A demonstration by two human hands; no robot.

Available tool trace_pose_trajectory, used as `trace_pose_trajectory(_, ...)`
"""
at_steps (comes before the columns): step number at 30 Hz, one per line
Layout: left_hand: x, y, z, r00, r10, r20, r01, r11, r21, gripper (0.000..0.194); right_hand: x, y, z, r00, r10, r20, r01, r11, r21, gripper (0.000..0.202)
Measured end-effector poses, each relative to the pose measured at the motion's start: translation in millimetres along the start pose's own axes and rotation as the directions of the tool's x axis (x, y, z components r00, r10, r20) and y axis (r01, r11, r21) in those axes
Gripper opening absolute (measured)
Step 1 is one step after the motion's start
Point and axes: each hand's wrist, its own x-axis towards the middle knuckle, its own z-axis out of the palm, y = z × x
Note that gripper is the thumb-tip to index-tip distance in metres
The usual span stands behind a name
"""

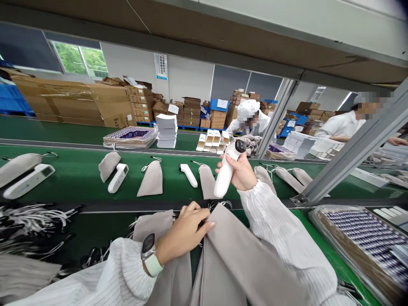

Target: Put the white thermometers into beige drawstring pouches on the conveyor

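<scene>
My right hand (244, 172) is wrapped around a white handheld infrared thermometer (224, 180), its dark end pointing up, raised above the green belt (172, 163). Lower down, my left hand (186, 229), with a watch on the wrist, pinches the corner of a grey drawstring pouch (255, 250) between thumb and fingers. More grey pouches lie beneath that hand. On the belt ahead, another white thermometer (189, 175) rests beside a grey pouch (208, 180). Farther left are a flat pouch (151, 178) and two more thermometers with pouches beside them.
Tangled white cords with black ends (35, 221) lie at left. A wrapped tray of patterned items (366, 242) sits at right, below a metal post (280, 117). An overhead shelf spans the top. Across the line, co-workers in white work near paper stacks (166, 131) and small boxes (212, 140).
</scene>
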Motion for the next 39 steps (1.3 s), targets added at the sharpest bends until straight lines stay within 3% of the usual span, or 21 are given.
trace_pose_trajectory(6,1.5,4.0,-6.6,0.999,-0.053,-0.004,0.050,0.962,-0.269,0.018,-6.5,6.9,12.7,0.995,0.048,0.087,-0.053,0.997,0.058,0.032)
trace_pose_trajectory(11,0.2,9.3,-11.1,0.996,-0.068,-0.051,0.050,0.954,-0.295,0.018,-7.3,8.3,12.0,0.987,0.089,0.137,-0.102,0.991,0.091,0.028)
trace_pose_trajectory(15,0.6,9.3,-13.8,0.988,-0.110,-0.109,0.075,0.955,-0.288,0.021,-8.5,11.1,11.3,0.959,0.212,0.185,-0.213,0.977,-0.019,0.029)
trace_pose_trajectory(17,1.4,6.5,-15.2,0.970,-0.140,-0.196,0.083,0.959,-0.272,0.020,-9.6,12.4,11.4,0.899,0.354,0.259,-0.306,0.929,-0.210,0.029)
trace_pose_trajectory(19,2.0,3.3,-16.9,0.948,-0.146,-0.281,0.077,0.967,-0.242,0.019,-10.2,13.5,10.7,0.779,0.522,0.348,-0.347,0.820,-0.455,0.029)
trace_pose_trajectory(21,2.3,1.5,-18.7,0.940,-0.128,-0.316,0.063,0.976,-0.207,0.019,-10.2,14.5,9.0,0.671,0.637,0.380,-0.300,0.701,-0.647,0.039)
trace_pose_trajectory(22,2.3,1.3,-19.6,0.943,-0.119,-0.312,0.061,0.980,-0.191,0.019,-10.0,15.2,7.9,0.650,0.667,0.365,-0.265,0.649,-0.713,0.045)
trace_pose_trajectory(25,2.6,2.2,-22.4,0.949,-0.114,-0.293,0.067,0.984,-0.166,0.020,-10.2,18.5,6.1,0.686,0.638,0.351,-0.140,0.589,-0.796,0.057)
trace_pose_trajectory(29,2.9,3.4,-31.1,0.944,-0.120,-0.307,0.078,0.986,-0.146,0.020,-9.8,24.4,5.5,0.663,0.546,0.512,-0.010,0.690,-0.723,0.059)
trace_pose_trajectory(30,2.3,4.3,-35.4,0.939,-0.146,-0.312,0.109,0.985,-0.132,0.020,-8.3,25.5,3.2,0.705,0.511,0.491,0.005,0.689,-0.725,0.059)
trace_pose_trajectory(31,1.2,5.9,-40.7,0.935,-0.190,-0.301,0.158,0.979,-0.125,0.020,-5.9,26.3,-0.9,0.789,0.446,0.422,0.021,0.667,-0.744,0.059)
trace_pose_trajectory(33,-2.9,12.4,-53.3,0.948,-0.289,-0.130,0.267,0.950,-0.161,0.025,1.4,27.1,-14.3,0.966,0.174,0.190,0.054,0.584,-0.810,0.057)
trace_pose_trajectory(34,-5.9,17.3,-59.8,0.952,-0.306,0.019,0.304,0.931,-0.204,0.028,5.7,27.0,-22.8,0.997,0.011,0.076,0.058,0.533,-0.844,0.055)
trace_pose_trajectory(36,-12.5,28.9,-70.5,0.922,-0.245,0.300,0.341,0.881,-0.329,0.035,13.5,25.8,-39.0,0.975,-0.216,-0.054,0.052,0.458,-0.888,0.053)
trace_pose_trajectory(37,-15.5,34.4,-74.0,0.908,-0.213,0.360,0.357,0.842,-0.403,0.038,16.1,25.0,-44.7,0.965,-0.249,-0.078,0.044,0.451,-0.892,0.053)
trace_pose_trajectory(39,-19.1,41.7,-76.7,0.921,-0.217,0.324,0.370,0.752,-0.546,0.037,16.4,24.1,-47.2,0.989,-0.133,-0.060,0.020,0.527,-0.849,0.053)
